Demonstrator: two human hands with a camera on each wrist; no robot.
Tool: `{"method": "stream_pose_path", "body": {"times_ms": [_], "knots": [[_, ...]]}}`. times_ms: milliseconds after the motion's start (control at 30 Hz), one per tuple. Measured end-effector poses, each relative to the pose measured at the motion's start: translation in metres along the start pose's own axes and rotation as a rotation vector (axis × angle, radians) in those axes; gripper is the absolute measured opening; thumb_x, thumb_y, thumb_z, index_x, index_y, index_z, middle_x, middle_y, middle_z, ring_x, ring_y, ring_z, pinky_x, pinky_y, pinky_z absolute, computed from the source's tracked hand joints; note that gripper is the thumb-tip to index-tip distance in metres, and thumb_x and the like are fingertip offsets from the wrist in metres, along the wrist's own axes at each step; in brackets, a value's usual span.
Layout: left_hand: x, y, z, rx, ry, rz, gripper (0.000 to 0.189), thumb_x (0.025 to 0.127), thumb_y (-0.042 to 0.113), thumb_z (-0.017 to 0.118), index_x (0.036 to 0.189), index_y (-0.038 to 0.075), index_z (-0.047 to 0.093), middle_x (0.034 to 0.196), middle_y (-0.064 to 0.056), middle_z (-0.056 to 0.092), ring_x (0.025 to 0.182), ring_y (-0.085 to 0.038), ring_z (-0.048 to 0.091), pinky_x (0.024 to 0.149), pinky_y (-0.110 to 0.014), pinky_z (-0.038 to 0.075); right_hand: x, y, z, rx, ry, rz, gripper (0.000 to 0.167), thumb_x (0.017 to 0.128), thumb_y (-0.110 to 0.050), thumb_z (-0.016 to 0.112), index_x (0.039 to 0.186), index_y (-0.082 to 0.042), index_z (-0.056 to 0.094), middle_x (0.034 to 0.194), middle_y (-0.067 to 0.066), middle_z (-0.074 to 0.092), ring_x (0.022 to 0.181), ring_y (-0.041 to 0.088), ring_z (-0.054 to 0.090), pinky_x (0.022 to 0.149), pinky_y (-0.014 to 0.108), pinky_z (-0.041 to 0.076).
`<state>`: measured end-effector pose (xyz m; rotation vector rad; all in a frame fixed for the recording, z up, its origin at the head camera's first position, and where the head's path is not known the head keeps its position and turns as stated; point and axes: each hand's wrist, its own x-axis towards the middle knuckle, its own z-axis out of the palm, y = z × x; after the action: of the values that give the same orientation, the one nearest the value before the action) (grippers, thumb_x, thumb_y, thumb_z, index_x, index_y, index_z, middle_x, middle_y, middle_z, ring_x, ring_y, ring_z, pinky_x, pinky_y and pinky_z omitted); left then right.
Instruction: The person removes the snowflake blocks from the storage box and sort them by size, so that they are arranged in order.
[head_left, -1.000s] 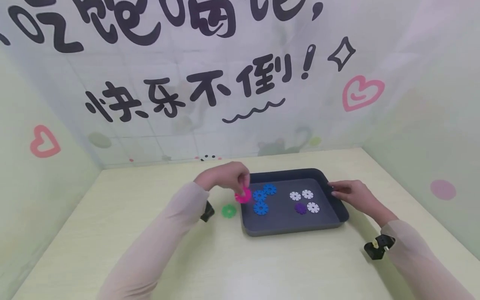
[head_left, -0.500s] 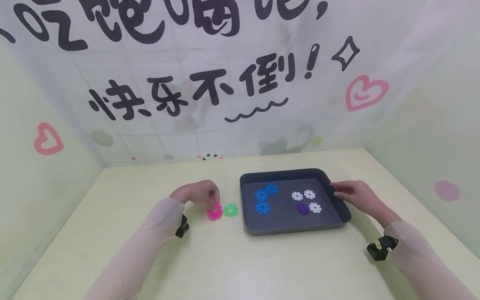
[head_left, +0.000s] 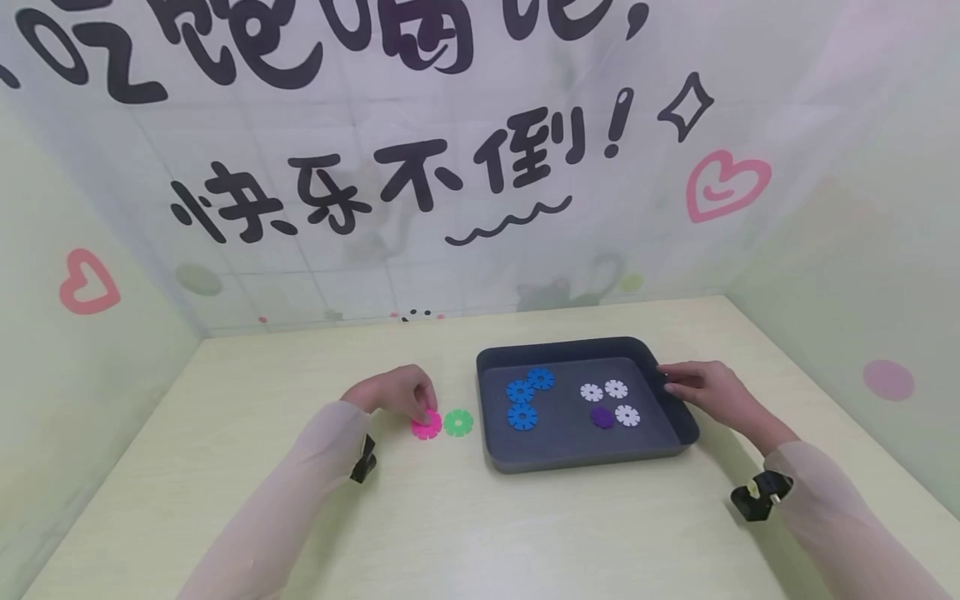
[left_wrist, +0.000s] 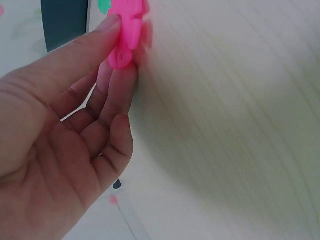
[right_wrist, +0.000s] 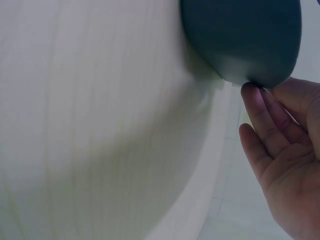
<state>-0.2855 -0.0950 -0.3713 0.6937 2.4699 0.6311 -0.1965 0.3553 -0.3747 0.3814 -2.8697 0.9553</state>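
My left hand (head_left: pixel 396 392) pinches a pink notched disc (head_left: pixel 427 430), a plastic interlocking piece, between thumb and fingertips. In the left wrist view, the pink disc (left_wrist: pixel 131 30) stands tilted close over the tabletop. Just right of it a green disc (head_left: pixel 450 425) lies flat on the table. At the dark grey tray (head_left: pixel 566 446), my right hand (head_left: pixel 705 389) grips the right rim, its fingertips right at the edge in the right wrist view. Inside the tray lie several discs: blue ones (head_left: pixel 514 421) on the left, white ones (head_left: pixel 617 388) and a purple one (head_left: pixel 597 419) on the right.
The pale wood-patterned table (head_left: pixel 465 533) runs back to a printed wall hanging (head_left: pixel 337 283) with large black characters. Side panels stand at left and right. Both wrists carry a small black camera mount (head_left: pixel 364 460).
My left hand has carried the pink disc leftward from over the tray's left edge and down to the table beside the green disc. My right hand stays on the tray rim.
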Motion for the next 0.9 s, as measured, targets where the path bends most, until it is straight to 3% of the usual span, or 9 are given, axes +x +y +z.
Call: {"method": "stream_pose_path", "body": {"times_ms": [367, 567, 733, 900], "knots": [[0.0, -0.002, 0.002, 0.0, 0.012, -0.013, 0.01, 0.075, 0.003, 0.073, 0.081, 0.009, 0.067, 0.076, -0.001, 0.057, 0.071, -0.016, 0.049, 0.068, -0.028, 0.042, 0.001, -0.001, -0.001, 0.001, -0.005, 0.011, 0.035, 0.085, -0.004, 0.063, 0.114, 0.012, 0.056, 0.111, 0.029, 0.058, 0.096, 0.039, 0.059, 0.074, 0.038, 0.05], [-0.001, 0.002, 0.0, -0.018, 0.025, 0.01, 0.01, 0.076, 0.002, 0.071, 0.083, 0.008, 0.067, 0.075, -0.001, 0.057, 0.069, -0.016, 0.049, 0.067, -0.028, 0.042, 0.0, -0.002, -0.001, 0.011, -0.007, 0.015, 0.035, 0.085, -0.004, 0.063, 0.115, 0.012, 0.056, 0.111, 0.029, 0.058, 0.096, 0.039, 0.059, 0.075, 0.039, 0.05], [0.001, 0.016, -0.007, -0.058, 0.046, 0.12, 0.012, 0.077, 0.004, 0.07, 0.089, 0.004, 0.067, 0.076, -0.002, 0.057, 0.069, -0.015, 0.05, 0.066, -0.027, 0.044, -0.001, -0.002, -0.001, 0.007, -0.005, 0.017, 0.035, 0.085, -0.004, 0.063, 0.115, 0.012, 0.056, 0.11, 0.029, 0.058, 0.096, 0.039, 0.059, 0.074, 0.038, 0.05], [0.01, 0.043, -0.011, -0.124, 0.046, 0.237, 0.021, 0.078, 0.006, 0.071, 0.097, -0.002, 0.065, 0.078, -0.003, 0.058, 0.071, -0.016, 0.052, 0.067, -0.027, 0.045, -0.001, -0.001, 0.0, 0.007, 0.001, 0.01, 0.035, 0.085, -0.004, 0.063, 0.115, 0.012, 0.056, 0.111, 0.029, 0.058, 0.096, 0.039, 0.059, 0.074, 0.037, 0.05]]}}
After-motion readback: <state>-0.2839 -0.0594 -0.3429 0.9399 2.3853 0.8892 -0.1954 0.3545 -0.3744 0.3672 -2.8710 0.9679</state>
